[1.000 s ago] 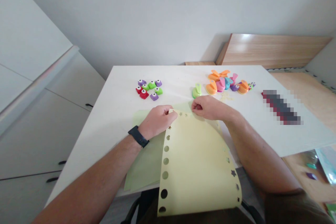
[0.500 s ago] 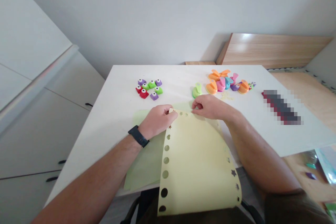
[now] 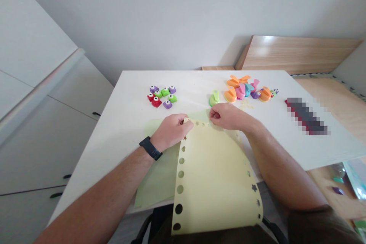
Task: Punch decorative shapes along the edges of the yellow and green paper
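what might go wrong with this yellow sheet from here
The near end of the yellow sheet overhangs the table, so it could slide off if the left hand loosens on its far left corner. The round holes lie very close to the sheet's left edge, so a tug there might tear the thin paper beside them. The light-green punch stands just beyond the right hand and could get knocked.
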### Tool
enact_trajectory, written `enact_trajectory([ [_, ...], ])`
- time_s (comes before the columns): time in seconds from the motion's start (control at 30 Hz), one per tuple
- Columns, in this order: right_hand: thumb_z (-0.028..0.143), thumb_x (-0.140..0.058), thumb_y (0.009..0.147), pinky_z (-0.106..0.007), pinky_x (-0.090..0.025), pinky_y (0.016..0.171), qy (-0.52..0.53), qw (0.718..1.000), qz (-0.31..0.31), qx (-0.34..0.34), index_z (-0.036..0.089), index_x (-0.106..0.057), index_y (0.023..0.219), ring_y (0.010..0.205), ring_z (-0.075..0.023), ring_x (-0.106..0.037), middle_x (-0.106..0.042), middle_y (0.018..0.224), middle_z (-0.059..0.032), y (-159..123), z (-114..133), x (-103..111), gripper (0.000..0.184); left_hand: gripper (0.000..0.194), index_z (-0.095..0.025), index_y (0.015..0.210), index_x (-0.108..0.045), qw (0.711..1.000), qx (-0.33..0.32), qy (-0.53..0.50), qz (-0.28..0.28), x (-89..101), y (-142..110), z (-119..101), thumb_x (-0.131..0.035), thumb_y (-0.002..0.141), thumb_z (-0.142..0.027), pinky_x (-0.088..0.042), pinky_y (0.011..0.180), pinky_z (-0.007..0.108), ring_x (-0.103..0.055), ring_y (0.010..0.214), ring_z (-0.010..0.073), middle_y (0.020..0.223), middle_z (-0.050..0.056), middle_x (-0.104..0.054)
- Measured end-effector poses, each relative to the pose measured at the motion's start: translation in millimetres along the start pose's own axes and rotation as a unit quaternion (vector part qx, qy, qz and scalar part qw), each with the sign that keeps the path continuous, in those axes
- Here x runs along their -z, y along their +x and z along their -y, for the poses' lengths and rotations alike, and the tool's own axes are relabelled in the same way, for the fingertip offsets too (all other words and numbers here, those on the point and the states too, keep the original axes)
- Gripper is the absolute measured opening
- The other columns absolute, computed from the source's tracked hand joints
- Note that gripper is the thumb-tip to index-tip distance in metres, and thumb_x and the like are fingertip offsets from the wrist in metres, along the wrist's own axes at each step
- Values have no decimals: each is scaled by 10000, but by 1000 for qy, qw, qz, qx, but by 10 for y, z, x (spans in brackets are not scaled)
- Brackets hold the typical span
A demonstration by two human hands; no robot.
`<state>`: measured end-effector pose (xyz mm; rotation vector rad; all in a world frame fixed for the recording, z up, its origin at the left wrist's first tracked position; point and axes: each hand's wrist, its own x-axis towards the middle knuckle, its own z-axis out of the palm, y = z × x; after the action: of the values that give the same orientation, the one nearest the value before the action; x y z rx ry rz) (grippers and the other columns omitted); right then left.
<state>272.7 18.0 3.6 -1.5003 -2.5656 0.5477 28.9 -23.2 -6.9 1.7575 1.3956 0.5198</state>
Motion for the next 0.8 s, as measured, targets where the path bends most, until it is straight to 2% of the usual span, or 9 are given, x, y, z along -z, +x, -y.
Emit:
enact_trajectory([
  [0.23,312,-667,802,-253,-359,585,5,1000,0,-2,194,-724,816,625,-126,-551,-705,769,-15,2,29,13,132,236,-202,686,-608,1000,1,-2,-4,0,5,-7,-500,830,-355,-315,510,278,-555,567,164,588,-13,-620],
  [0.53,212,-598,810,-256,-386,597,19,1000,8,-14,194,-717,816,642,-135,-583,-724,778,-24,16,42,-6,120,224,-206,701,-595,1000,1,-3,2,-5,8,17,-489,843,-343,-326,513,281,-576,571,164,601,-18,-632],
  [0.8,176,-564,805,-265,-382,597,13,1000,9,6,193,-676,792,659,-142,-580,-712,768,-29,-3,-22,-21,114,219,-206,693,-577,1000,2,-12,4,-9,6,15,-493,844,-340,-333,511,284,-579,565,161,598,-19,-631],
])
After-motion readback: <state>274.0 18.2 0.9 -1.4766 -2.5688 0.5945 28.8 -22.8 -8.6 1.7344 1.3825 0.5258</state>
